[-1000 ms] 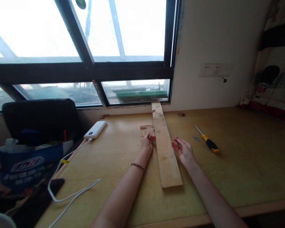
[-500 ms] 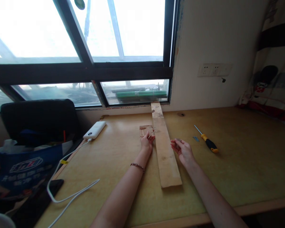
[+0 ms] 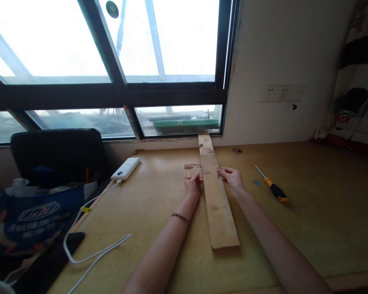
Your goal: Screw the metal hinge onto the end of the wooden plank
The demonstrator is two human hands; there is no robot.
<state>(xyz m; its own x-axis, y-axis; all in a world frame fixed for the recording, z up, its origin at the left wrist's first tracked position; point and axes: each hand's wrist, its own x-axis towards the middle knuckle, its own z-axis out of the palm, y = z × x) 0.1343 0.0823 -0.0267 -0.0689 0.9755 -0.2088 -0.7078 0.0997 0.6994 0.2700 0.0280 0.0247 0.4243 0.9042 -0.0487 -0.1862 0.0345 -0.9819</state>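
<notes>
A long wooden plank (image 3: 220,208) runs away from me over the table, its far end at the window. Against its left side lies a short wooden board (image 3: 191,168), and my left hand (image 3: 193,184) grips that board at its near right corner. My right hand (image 3: 233,179) pinches a small metal hinge (image 3: 220,173) over the plank's right edge. Small dark holes or marks show on the plank near the joint. To the right, several screws (image 3: 257,183) lie beside a screwdriver (image 3: 274,188) with a yellow and black handle.
On the table's left side (image 3: 153,196) are a white power bank (image 3: 125,168) and its white cable (image 3: 99,251). A black chair (image 3: 58,153) with a blue bag (image 3: 38,216) stands beyond the left edge. The window and a wall socket (image 3: 281,93) are behind.
My right hand has brought the hinge left to the plank's edge, turning it so its flat plate shows. The left hand stays at the short board. The whole view has shifted slightly.
</notes>
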